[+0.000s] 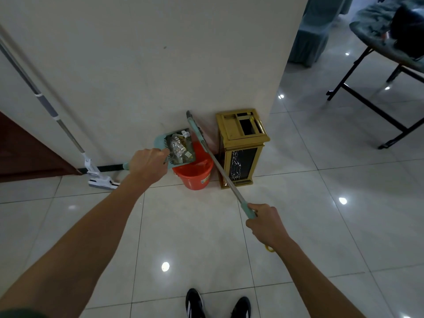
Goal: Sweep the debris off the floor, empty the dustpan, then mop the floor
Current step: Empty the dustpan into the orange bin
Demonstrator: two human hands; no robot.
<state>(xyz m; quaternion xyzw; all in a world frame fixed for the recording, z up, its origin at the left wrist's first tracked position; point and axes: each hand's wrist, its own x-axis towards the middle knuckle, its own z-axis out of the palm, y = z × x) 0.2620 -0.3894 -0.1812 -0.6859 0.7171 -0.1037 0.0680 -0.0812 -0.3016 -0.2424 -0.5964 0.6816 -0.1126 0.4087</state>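
Gripping dustpan [176,146] over bucket [195,173], left hand [146,165] | right hand [266,222] seemingly gripping broom [220,167]

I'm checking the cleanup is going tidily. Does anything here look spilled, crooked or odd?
Nothing has spilled. The left hand holds the loaded dustpan over the orange bucket, not the gold bin beside it, which seems odd. The mop leans against the wall.

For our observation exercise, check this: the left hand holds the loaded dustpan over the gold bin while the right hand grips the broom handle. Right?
Not quite. The head view shows the left hand holding the dustpan over the orange bucket, not the gold bin beside it. The right hand does grip the broom handle.
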